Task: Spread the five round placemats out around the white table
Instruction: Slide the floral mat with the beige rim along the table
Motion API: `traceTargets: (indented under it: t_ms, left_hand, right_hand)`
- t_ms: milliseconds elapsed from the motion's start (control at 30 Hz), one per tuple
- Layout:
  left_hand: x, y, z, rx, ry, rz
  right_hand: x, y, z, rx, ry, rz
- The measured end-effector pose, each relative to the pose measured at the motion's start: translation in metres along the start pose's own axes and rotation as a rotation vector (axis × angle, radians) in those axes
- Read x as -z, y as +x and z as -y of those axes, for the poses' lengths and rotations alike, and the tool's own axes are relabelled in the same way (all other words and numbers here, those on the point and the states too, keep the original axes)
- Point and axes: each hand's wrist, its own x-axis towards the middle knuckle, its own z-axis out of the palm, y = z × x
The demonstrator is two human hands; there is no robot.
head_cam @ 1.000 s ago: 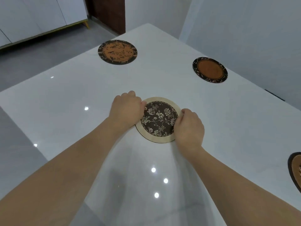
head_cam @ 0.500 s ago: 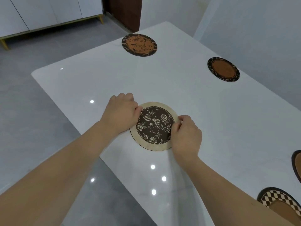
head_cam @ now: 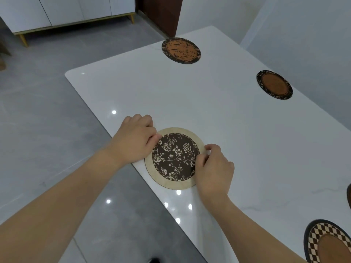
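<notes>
A round floral placemat (head_cam: 175,158) with a pale rim lies flat at the near left edge of the white table (head_cam: 218,120). My left hand (head_cam: 134,138) pinches its left rim and my right hand (head_cam: 212,168) pinches its right rim. An orange speckled placemat (head_cam: 181,50) lies at the far end. A dark-rimmed brown placemat (head_cam: 274,85) lies along the right side. A checkered placemat (head_cam: 328,242) sits at the bottom right corner. Just a dark sliver of a further placemat (head_cam: 349,196) shows at the right frame edge.
The table's left edge runs right beside the floral placemat, with grey tiled floor (head_cam: 47,139) below. A white cabinet on gold legs (head_cam: 66,14) stands at the back. A grey wall (head_cam: 303,35) borders the table's right side.
Both hands have drawn the floral placemat leftwards to the table's left edge. The view has swung so that more floor and the checkered placemat show.
</notes>
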Motion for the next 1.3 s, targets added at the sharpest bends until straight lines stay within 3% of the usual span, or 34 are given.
traceTargets:
  t_ms: [933, 1133, 1200, 1300]
  left_hand:
    - [0.004, -0.009, 0.007, -0.079, 0.004, 0.086]
    - [0.003, -0.02, 0.003, -0.021, 0.177, -0.035]
    - [0.004, -0.022, 0.004, 0.043, 0.179, 0.028]
    - [0.003, -0.019, 0.007, 0.082, 0.184, 0.193]
  right_hand:
    - [-0.001, -0.006, 0.003, -0.022, -0.037, 0.02]
    - [-0.004, -0.007, 0.005, 0.03, -0.122, -0.089]
    - [-0.006, -0.005, 0.006, 0.03, -0.142, -0.086]
    - [-0.007, 0.0, 0.002, 0.061, -0.237, 0.055]
